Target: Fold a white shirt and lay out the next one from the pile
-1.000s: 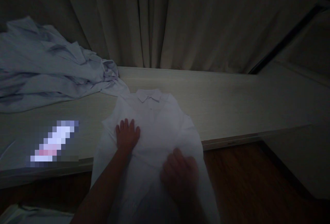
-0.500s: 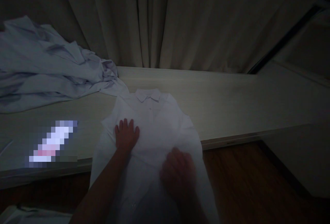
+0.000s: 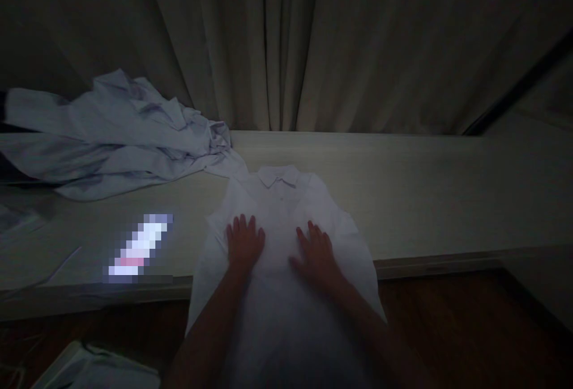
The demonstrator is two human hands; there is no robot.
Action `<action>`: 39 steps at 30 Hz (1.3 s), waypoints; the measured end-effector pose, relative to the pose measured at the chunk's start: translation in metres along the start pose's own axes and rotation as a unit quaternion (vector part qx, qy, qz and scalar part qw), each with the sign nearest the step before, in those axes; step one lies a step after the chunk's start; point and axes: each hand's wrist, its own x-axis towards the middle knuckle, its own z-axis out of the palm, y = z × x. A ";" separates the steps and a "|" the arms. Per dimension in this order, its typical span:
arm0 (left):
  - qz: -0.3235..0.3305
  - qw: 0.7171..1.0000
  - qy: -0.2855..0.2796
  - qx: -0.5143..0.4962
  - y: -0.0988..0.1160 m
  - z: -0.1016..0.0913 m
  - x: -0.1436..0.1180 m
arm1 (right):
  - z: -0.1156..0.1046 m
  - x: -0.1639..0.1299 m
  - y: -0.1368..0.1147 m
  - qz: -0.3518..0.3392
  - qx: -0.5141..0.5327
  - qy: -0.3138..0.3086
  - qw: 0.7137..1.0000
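Observation:
A white collared shirt (image 3: 282,293) lies front side up over the pale ledge, its collar toward the curtain and its lower part hanging down over the front edge. My left hand (image 3: 245,243) rests flat on the left chest of the shirt with its fingers spread. On the other side of the button placket, my right hand (image 3: 317,252) is on the shirt front, fingers apart and slightly blurred. Neither hand grips the cloth. The shirt's lower end fades into shadow between my forearms.
A heap of crumpled white cloth (image 3: 147,144) sits at the back left of the pale ledge (image 3: 425,198). Nearer lies a bright pixelated object (image 3: 138,249), with a thin cord (image 3: 65,264) to its left. Behind hang curtains (image 3: 358,49). A pale-edged item (image 3: 98,368) stands low at left.
My right hand has moved up the shirt, going from curled and blurred to spread on its chest. My left hand stays on the shirt. The whole view has shifted, with things now farther right.

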 end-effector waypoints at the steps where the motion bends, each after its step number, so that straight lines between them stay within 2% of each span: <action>1: -0.001 1.000 0.004 -0.003 0.000 0.000 0.000 | 0.003 0.010 0.006 0.008 -0.013 0.012 1.000; 4: 0.004 1.000 0.022 -0.009 0.002 -0.001 0.002 | 0.010 0.034 0.017 0.027 -0.042 0.038 0.998; 8: 0.015 0.999 0.033 -0.017 0.005 -0.005 0.003 | 0.025 0.047 0.021 0.035 -0.054 0.030 0.997; 12: 0.040 0.998 0.026 -0.032 0.006 -0.009 0.004 | 0.036 0.047 0.024 0.032 -0.065 0.044 0.996; 20: 0.085 0.996 0.026 -0.021 0.007 -0.017 0.007 | 0.036 0.048 0.024 0.030 -0.069 0.042 0.996; 39: 0.089 0.996 0.017 -0.027 0.009 -0.020 0.005 | 0.040 0.046 0.025 0.028 -0.073 0.057 0.995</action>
